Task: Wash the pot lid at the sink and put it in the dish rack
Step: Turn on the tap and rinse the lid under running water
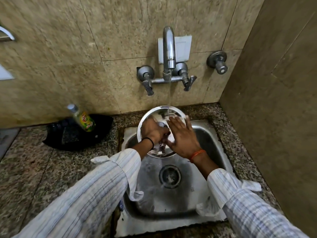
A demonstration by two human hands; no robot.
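— Is the lid [155,114] washed yet?

— Judging by this, mid-rinse: it's tilted over the sink [173,200], under the tap [169,48] stream. Left hand [152,130] grips it; right hand [182,137] rubs it, fingers spread.

— The rack?

— Not in view.
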